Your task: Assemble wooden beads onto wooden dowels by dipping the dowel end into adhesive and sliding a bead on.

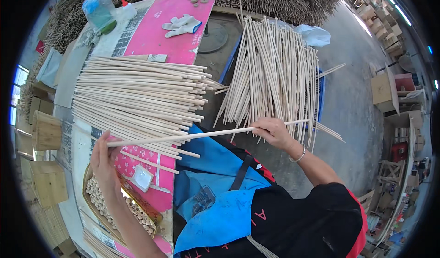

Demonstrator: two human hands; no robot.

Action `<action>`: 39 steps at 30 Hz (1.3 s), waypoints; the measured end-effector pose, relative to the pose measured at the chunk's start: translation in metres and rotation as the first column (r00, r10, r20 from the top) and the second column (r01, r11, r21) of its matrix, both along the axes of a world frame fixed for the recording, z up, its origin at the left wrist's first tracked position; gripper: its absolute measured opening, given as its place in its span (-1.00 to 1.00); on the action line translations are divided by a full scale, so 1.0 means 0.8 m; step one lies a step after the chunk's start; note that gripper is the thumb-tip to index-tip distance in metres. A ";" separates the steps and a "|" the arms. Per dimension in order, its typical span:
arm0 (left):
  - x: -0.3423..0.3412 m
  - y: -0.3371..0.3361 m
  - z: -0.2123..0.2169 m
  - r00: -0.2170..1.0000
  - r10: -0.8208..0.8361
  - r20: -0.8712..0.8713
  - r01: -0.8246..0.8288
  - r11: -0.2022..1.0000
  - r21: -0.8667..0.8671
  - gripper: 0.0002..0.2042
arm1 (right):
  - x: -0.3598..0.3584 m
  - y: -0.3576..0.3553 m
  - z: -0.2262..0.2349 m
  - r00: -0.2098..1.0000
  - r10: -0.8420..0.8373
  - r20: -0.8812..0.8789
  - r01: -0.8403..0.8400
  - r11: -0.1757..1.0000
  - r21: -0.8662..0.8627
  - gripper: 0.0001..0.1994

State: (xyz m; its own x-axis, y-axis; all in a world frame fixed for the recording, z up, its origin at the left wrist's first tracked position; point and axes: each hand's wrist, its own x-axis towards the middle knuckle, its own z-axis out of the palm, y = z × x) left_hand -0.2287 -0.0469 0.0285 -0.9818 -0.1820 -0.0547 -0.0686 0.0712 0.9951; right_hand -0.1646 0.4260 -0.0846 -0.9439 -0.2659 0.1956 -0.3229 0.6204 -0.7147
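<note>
1. Stretching between both hands, a long pale wooden dowel (183, 136) lies almost level, just above the person's blue apron (215, 180).
2. The left hand (104, 159) pinches the dowel's left end, its grip clenched on the tip, over the near edge of the worktop (158, 33).
3. The right hand (273, 130) has its grip clenched on the same dowel further along, with a short length of the stick sticking out past the fingers toward the right. A silver bangle (299, 156) sits on that wrist.
4. A wide stack of similar dowels (137, 97) lies flat on the worktop, just beyond the left hand, their ends pointing right.
5. A second bundle of dowels (270, 75) stands fanned out in a blue crate (321, 97) on the floor, just beyond the right hand.
6. Near the left wrist a shallow tray of small round wooden plugs (103, 200) rests at the worktop's edge, with a small white pad (142, 177) beside it on the pink sheet (172, 24).
7. At the far side of the worktop lie white work gloves (182, 24), a white glue bottle with a red tip (124, 10) and a bluish plastic-wrapped container (99, 11).
8. Light wooden boxes (46, 157) stand to the left of the worktop.
</note>
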 end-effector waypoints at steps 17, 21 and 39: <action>0.135 0.029 -0.045 0.982 0.179 0.066 -0.179 0.984 0.007 -0.62 | -0.139 0.255 -0.195 0.637 -0.712 -0.296 0.741 0.672 -0.021 -0.62; 0.230 -0.066 -0.079 0.864 0.503 0.020 -0.492 0.852 -0.179 -0.62 | -0.162 -0.023 0.007 0.940 -0.332 -0.073 0.271 0.861 -0.430 -0.74; 0.248 -0.112 -0.125 0.870 0.483 -0.096 -0.397 0.572 -0.718 -0.73 | -0.190 -0.324 0.043 0.946 0.281 0.163 -0.185 0.879 -0.439 -0.75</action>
